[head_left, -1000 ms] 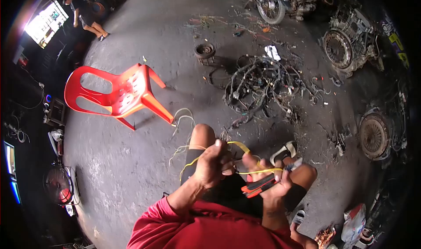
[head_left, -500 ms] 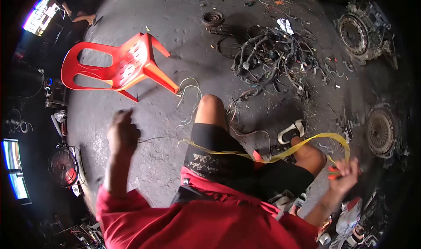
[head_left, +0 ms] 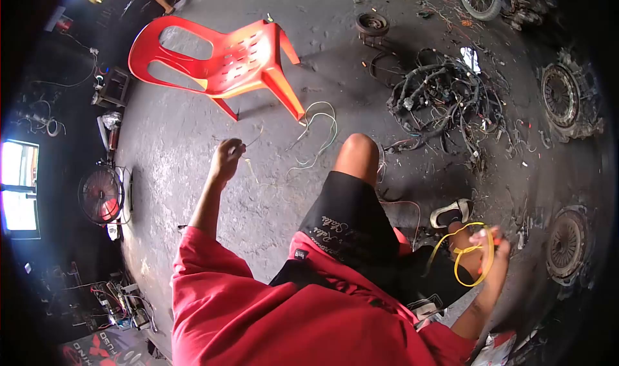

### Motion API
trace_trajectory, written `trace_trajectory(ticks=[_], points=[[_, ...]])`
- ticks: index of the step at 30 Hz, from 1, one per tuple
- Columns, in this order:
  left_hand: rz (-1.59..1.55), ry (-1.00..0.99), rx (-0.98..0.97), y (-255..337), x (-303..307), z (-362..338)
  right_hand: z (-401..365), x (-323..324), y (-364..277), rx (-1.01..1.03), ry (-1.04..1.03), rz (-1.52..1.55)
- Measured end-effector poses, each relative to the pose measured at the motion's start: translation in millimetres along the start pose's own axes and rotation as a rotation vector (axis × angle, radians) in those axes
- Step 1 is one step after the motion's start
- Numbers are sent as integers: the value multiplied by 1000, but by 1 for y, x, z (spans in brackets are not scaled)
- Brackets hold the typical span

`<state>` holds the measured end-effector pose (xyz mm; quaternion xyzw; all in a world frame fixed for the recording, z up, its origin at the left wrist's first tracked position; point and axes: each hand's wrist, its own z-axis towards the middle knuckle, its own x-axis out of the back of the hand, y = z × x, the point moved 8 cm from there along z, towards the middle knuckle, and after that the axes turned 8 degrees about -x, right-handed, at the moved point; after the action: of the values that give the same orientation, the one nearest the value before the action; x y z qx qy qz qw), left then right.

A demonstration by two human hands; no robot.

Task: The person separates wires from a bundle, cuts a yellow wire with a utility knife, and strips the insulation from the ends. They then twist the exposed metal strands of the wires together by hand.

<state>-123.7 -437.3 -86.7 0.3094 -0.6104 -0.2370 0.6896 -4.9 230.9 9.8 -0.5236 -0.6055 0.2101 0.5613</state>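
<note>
My left hand [head_left: 227, 159] is held out over the floor, below the red chair, its fingers closed in a pinch. A short thin wire [head_left: 255, 139] sticks out from its fingertips. Above my bent leg, my right hand [head_left: 495, 253] is closed round a red-handled tool [head_left: 497, 241], most of it hidden in the palm. From the same hand a yellow wire [head_left: 456, 270] hangs in loose loops beside my knee. Pale thin wires [head_left: 334, 124] lie curled on the floor between my left hand and my other knee.
A red plastic chair [head_left: 242, 59] stands ahead on the left. A large tangled wiring harness [head_left: 445, 101] lies ahead on the right, near a small round metal part [head_left: 373, 24]. Greasy clutch assemblies [head_left: 567, 247] line the right side. A fan [head_left: 102, 195] stands at left.
The yellow wire, stretched across my lap before, is now gathered in loops at my right hand. My left hand has shifted right in view with the wire end. The whole view has turned.
</note>
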Motion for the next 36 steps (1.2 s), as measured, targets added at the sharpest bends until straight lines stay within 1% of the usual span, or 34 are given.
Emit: trace_trajectory(ticks=[1, 3, 4, 5, 7, 9, 10, 11, 12, 13, 14, 15, 16, 17, 19, 20, 21, 22, 23, 24, 25, 26, 27, 29, 30, 31, 33, 34, 36], points=[[-49, -58, 91, -8, -7, -8, 8, -4, 12, -86, -58, -155], [31, -14, 132, -22, -14, -18, 8, -14, -13, -100, 41, -626], [13, -9, 191, -29, -18, -23, 6, -22, -34, 17, 74, -875], [10, -12, 185, -33, -21, -26, 13, -23, -30, 14, 81, -875], [95, -15, 278, -54, -24, -30, 27, -15, -18, 65, 180, -483], [62, -23, 156, -40, -24, -30, 17, -16, -47, 99, 329, -430], [19, -48, 166, -24, -28, -29, 26, -11, -31, 170, 326, -431], [-49, -18, 83, -49, -36, -26, 18, -11, -43, 124, 393, -407], [121, -29, 178, -40, -36, -24, 25, -7, -27, 93, 353, -301], [88, 19, 150, -31, -40, -21, 31, -6, -11, 76, 297, -182], [170, 68, -30, -12, -43, -15, 28, -8, -11, 17, 245, 30], [163, 61, -41, 7, -50, -10, 25, -16, -11, -37, 175, 245], [78, 72, -176, 37, -63, -8, 25, -20, -8, 5, 142, 410], [-5, 85, -305, 77, -73, -9, 22, -21, -8, 2, 143, 416], [-126, 30, -355, 164, -98, -14, 19, -37, -5, -63, -16, 803], [-112, -38, -482, 224, -107, -22, 18, -43, -12, 31, -51, 864], [-227, -129, -518, 265, -121, -29, 8, -49, -28, -17, -37, 923], [-290, -216, -683, 302, -136, -40, 8, -55, -29, 2, -107, 951], [-379, -327, -702, 318, -158, -48, 7, -62, -27, 22, -175, 980], [-397, -398, -699, 340, -178, -54, 6, -68, -28, 88, -293, 1101], [-414, -470, -698, 359, -197, -61, 1, -68, -29, 91, -278, 1131], [-332, -492, -766, 372, -210, -67, -4, -70, -38, 114, -356, 1209], [-250, -514, -836, 382, -224, -72, -8, -70, -45, 140, -432, 1284], [-227, -597, -897, 389, -253, -82, -15, -60, -46, 192, -465, 1261], [-237, -537, -987, 397, -256, -84, -20, -51, -52, 230, -426, 1263], [-234, -541, -996, 391, -266, -81, -25, -44, -57, 267, -390, 1263], [-428, -946, -775, 373, -303, -83, -26, -30, -49, 368, -347, 1331], [-518, -748, -854, 378, -293, -80, -26, -19, -46, 402, -289, 1301], [-506, -733, -884, 380, -285, -73, -27, -3, -41, 430, -193, 1280]])
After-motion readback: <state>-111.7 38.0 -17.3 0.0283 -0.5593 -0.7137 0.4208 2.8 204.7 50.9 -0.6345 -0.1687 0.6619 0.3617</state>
